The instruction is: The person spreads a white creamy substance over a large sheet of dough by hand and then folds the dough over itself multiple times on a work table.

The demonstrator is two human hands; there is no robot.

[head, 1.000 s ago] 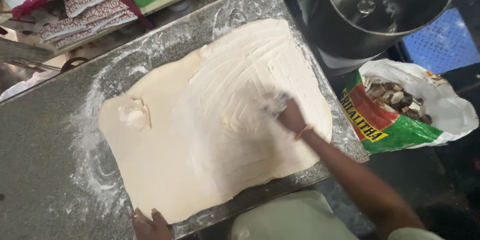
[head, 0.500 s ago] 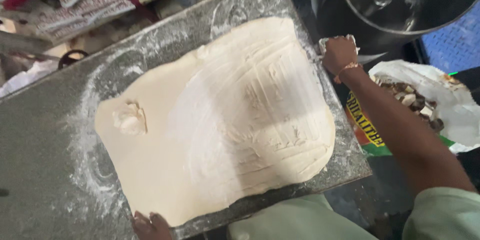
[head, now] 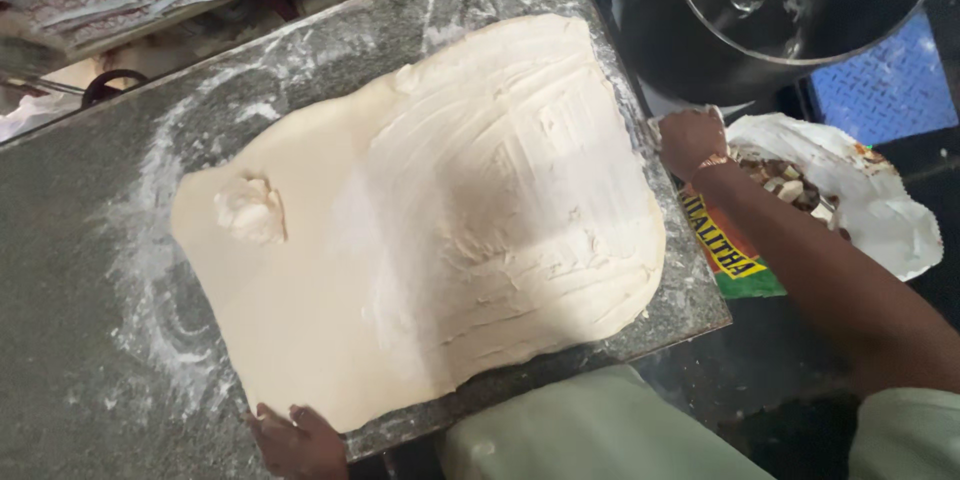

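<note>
Dough sheet between hands; steel pot, sack beside.

You see a pale cream dough sheet, streaked whiter where it is smeared, on a speckled grey stone slab dusted white with flour. Beside it: a dark steel pot, a white sack printed green, red and yellow, and blue chequer-plate flooring.
</note>
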